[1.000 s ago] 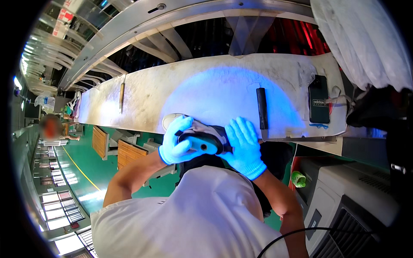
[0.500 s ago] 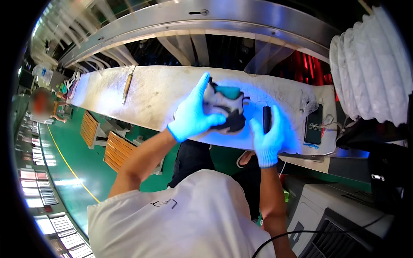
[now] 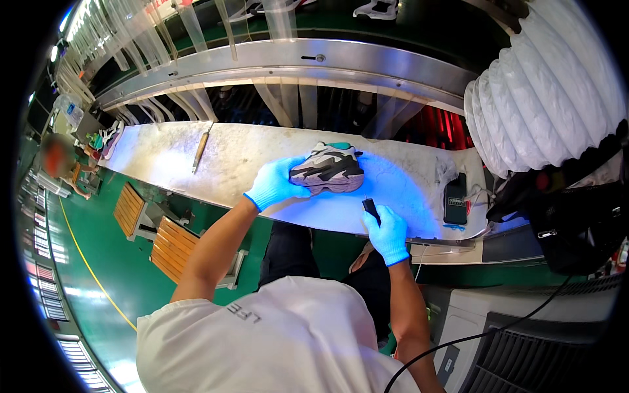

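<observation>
A grey, black and white sneaker with a teal lining (image 3: 327, 171) is held on its side, sole toward me, over the worktable (image 3: 249, 147). My gloved left hand (image 3: 276, 183) grips one end of it, its fingers partly hidden behind the shoe. To the right and nearer me, my gloved right hand (image 3: 390, 236) is closed round a slim black-handled tool (image 3: 371, 209). A thin tip seems to stick out of the tool toward the shoe, without touching it. Blue light falls on the table around both hands.
A wooden-handled tool (image 3: 202, 145) lies left on the table, and more shoes (image 3: 113, 140) stand at its far left end. On the right are a dark phone-like device (image 3: 455, 200) and a white ribbed duct (image 3: 537, 92). A metal rail (image 3: 262, 63) runs behind. Another person (image 3: 60, 162) is far left.
The sneaker has turned so its side and sole edge show, and it sits lower in my left hand. My right hand has moved left and nearer me, with the tool tilted.
</observation>
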Motion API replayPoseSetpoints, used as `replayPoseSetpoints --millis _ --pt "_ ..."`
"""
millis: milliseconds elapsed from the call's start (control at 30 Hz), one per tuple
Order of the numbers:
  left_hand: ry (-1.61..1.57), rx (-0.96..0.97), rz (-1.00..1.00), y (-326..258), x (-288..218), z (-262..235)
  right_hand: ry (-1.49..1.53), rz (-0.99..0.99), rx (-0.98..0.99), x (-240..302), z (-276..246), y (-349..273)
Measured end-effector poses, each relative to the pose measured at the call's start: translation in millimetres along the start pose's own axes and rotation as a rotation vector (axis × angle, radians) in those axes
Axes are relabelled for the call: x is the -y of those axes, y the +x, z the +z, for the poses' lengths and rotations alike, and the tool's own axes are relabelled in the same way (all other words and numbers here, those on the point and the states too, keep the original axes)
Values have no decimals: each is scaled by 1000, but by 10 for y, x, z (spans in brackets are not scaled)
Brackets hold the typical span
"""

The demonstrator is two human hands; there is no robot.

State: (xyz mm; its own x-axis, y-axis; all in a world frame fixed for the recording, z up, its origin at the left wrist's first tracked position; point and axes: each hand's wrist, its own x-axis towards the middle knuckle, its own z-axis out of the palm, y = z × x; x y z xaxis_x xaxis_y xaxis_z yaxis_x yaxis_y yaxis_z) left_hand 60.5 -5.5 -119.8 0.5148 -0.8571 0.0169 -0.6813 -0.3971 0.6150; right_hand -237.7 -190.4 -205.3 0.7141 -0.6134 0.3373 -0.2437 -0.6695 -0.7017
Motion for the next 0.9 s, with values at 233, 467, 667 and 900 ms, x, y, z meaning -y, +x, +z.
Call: replayPoseSetpoints --millis 233,467,667,900 --pt "-169 40 -50 3 132 -15 33 29 53 113 146 291" --pt "-407 48 -146 -64 176 -86 -209 38 351 64 -41 321" --pt "-896 -38 -238 -64 150 172 -284 254 -150 -237 -225 523" --pt "-952 -607 271 464 -1158 -1307 -349 97 -135 -415 -64 551"
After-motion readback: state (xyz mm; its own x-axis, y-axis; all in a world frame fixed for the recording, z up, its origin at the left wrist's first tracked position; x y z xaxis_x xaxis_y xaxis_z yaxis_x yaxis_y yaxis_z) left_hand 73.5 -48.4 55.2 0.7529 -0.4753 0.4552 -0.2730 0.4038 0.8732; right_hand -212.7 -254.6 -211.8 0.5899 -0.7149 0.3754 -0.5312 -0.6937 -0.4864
